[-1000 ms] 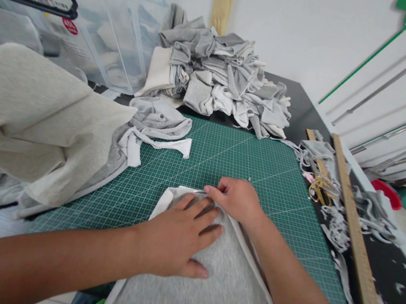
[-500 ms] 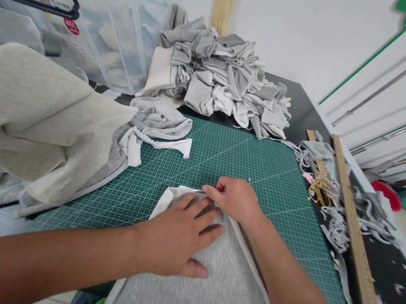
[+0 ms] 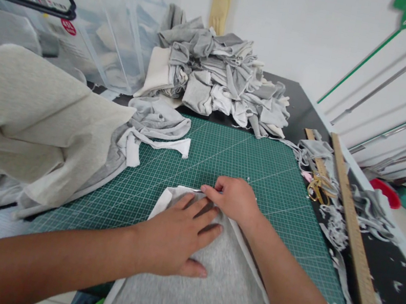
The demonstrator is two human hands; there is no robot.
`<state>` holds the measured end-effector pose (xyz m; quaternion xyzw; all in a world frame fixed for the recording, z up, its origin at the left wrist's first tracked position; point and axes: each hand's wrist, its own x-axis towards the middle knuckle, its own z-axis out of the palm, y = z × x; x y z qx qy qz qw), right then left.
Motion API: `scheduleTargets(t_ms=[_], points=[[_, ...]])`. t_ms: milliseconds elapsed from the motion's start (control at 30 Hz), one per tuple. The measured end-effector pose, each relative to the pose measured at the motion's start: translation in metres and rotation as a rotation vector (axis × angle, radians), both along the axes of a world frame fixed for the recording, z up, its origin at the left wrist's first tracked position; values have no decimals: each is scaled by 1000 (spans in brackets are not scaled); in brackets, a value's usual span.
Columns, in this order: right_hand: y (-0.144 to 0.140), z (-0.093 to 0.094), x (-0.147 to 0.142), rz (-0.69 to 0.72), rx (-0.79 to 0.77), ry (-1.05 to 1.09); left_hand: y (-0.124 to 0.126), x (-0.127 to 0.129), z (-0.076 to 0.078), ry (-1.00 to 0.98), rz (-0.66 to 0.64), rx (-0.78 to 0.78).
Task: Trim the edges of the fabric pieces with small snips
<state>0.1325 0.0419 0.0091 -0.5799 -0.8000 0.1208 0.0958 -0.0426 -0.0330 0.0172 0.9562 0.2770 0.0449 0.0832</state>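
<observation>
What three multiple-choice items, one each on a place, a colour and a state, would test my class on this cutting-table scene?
1. Where do the gold-handled scissors lie?
A. On the black tabletop right of the mat
B. Under the left hand
C. On top of the heap of fabric pieces

2. What colour is the gridded cutting mat?
A. Blue
B. Green
C. Red

3. How does the left hand meet the flat grey knit fabric piece?
A. Lifted clear of it
B. Clenched in a fist
C. Pressed flat with fingers spread

Answers:
1 A: the scissors lie beside the long wooden ruler, off the mat's right edge.
2 B: the mat is green with pale grid lines.
3 C: the palm lies on the fabric, while the right hand pinches at its far edge.
</observation>
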Motion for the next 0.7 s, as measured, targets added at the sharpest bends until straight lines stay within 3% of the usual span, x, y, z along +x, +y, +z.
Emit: scheduleTargets(t_ms=[700], points=[[-3, 0, 1, -3, -4, 18, 1, -1, 1, 10, -1, -12]])
